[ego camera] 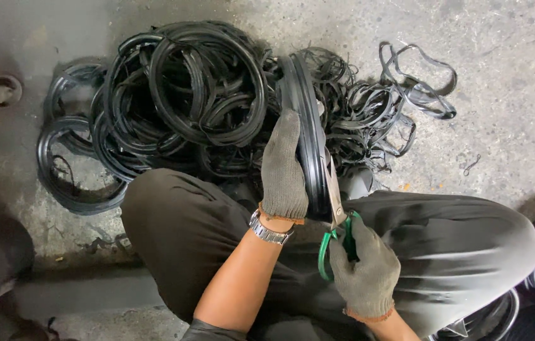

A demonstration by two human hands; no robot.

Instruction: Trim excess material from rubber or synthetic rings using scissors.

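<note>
Now | left hand [284,167] grips black rubber ring [308,126], upright, glossy | right hand [363,268] holds green-handled scissors [334,218]

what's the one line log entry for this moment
left hand gloved, grips black rubber ring upright | right hand gloved, holds green-handled scissors at ring's edge | pile of black rings on concrete floor

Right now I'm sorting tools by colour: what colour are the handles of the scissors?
Green, seen in the head view: the scissors are held in the gloved right hand.
</note>
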